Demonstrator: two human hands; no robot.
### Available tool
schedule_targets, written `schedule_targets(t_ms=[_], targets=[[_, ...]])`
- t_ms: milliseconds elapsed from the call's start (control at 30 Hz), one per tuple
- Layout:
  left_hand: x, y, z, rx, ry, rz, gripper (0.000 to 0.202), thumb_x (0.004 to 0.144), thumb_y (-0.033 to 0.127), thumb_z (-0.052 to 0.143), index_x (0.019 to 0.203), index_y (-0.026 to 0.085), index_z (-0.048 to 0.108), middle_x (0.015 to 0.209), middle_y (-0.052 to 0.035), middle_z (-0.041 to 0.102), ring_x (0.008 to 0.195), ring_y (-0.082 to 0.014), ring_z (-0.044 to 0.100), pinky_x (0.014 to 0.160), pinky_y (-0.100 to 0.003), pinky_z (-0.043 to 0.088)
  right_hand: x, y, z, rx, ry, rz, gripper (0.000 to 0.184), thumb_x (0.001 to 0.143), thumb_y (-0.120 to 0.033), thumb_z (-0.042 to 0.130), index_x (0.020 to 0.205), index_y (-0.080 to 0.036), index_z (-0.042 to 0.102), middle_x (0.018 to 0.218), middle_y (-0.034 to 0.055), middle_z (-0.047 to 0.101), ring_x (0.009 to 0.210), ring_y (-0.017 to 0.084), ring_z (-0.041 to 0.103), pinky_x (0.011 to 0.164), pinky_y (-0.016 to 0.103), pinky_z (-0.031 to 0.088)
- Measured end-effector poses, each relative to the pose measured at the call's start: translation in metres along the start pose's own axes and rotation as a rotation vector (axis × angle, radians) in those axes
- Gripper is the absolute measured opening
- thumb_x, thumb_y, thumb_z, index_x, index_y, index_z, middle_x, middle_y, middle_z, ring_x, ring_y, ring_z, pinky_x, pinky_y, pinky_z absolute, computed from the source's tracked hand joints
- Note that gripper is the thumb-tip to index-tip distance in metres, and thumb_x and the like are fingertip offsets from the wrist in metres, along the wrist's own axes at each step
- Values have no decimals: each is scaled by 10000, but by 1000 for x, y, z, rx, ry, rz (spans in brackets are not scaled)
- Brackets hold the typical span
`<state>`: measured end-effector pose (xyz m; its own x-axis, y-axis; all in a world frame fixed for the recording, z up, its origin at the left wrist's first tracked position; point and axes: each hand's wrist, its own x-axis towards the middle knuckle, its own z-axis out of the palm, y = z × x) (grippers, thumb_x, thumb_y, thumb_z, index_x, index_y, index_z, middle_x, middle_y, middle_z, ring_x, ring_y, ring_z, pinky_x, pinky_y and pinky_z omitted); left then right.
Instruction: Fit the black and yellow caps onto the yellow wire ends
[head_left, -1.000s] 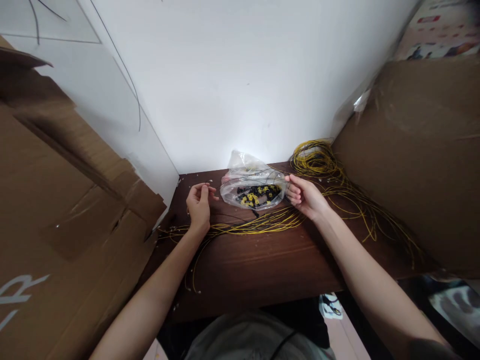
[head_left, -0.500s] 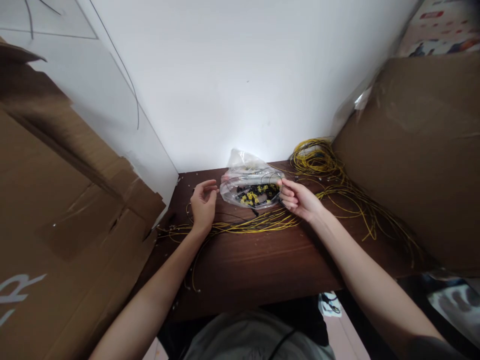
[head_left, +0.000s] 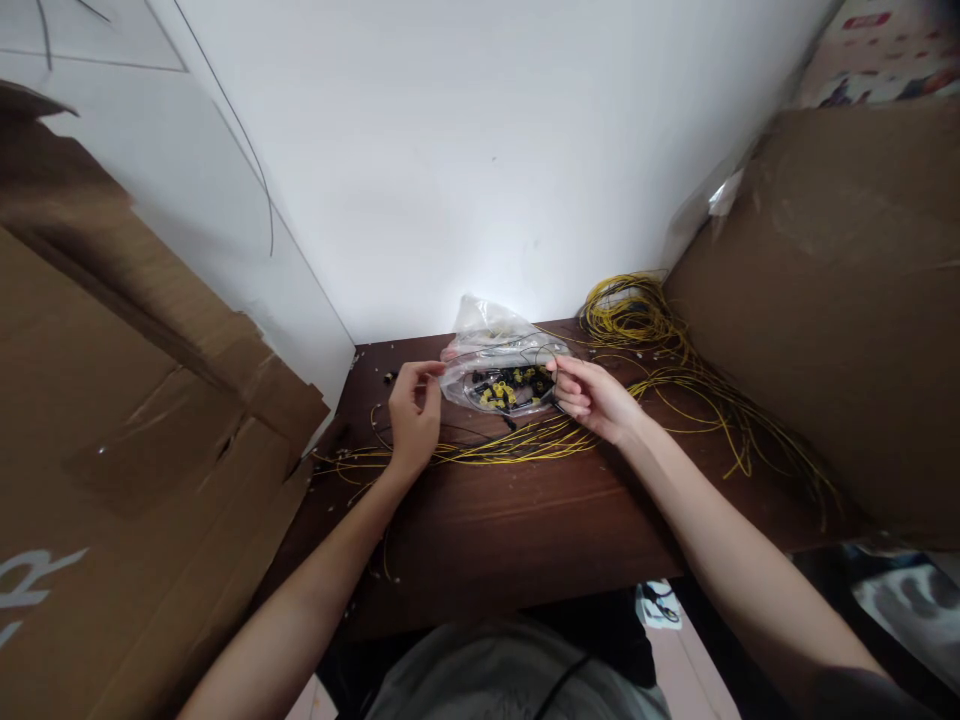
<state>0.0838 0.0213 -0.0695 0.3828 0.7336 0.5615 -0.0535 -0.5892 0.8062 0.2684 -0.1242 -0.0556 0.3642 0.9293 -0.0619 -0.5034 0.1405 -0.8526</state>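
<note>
My right hand (head_left: pixel 592 397) pinches a thin black wire (head_left: pixel 546 348), which makes a small loop at the fingertips and arches left over a clear plastic bag (head_left: pixel 480 315). Small black and yellow connector parts (head_left: pixel 499 393) lie in the bag's mouth. At the bag's left edge is my left hand (head_left: pixel 417 410), thumb and forefinger drawn close together; what lies between them is too small to make out. The wire's far end runs toward these fingertips. Just in front of the bag, a bundle of yellow and black wires (head_left: pixel 517 447) stretches across the brown tabletop (head_left: pixel 517 530).
A coil of yellow wire (head_left: pixel 626 308) sits at the back right, with loose strands trailing down. Large cardboard boxes stand at the left (head_left: pixel 150 400) and right (head_left: pixel 825 300). A white wall (head_left: pixel 495 180) rises behind the table. Small bits are scattered at the table's left side.
My left hand has moved slightly right to the bag's edge, and its thumb and forefinger have come closer together. My right hand has shifted a little left, still with the wire.
</note>
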Motion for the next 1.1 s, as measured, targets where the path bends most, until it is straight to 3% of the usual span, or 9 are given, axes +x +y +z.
schedule_targets(t_ms=[233,433,667,933,1100], targets=[[-19,24,11,40,-374,202,164,827,179,534,938,187,655,755,-39,634,694,-144,553,645,-256,424,-7,2,16,-34,-100,-96,183,759,-319,646,798,-142,621,473,-84,335,385,11,175,373,164,104],[-29,31,21,35,-530,231,202,809,251,598,1001,216,650,764,-26,646,686,-143,522,634,-258,412,-9,12,23,-164,-190,-109,203,789,-348,614,826,-149,634,492,-71,390,391,15,218,401,188,109],[-28,28,23,104,-513,159,86,755,266,658,802,199,683,663,-7,577,605,-127,467,610,-253,393,-8,24,30,-307,-189,-135,235,769,-377,634,775,-142,638,529,-49,486,409,28,283,421,207,148],[-27,25,25,71,-478,42,104,772,256,624,742,161,654,631,2,536,553,-108,419,538,-229,340,-6,31,36,-299,-156,-173,212,770,-362,637,790,-152,663,574,-24,541,435,34,340,412,192,174],[-26,21,24,51,-453,56,93,769,229,612,809,177,678,650,-3,553,561,-113,429,545,-227,346,-5,30,37,-334,-124,-173,241,761,-380,635,883,-176,670,622,-13,575,429,43,352,397,187,196]])
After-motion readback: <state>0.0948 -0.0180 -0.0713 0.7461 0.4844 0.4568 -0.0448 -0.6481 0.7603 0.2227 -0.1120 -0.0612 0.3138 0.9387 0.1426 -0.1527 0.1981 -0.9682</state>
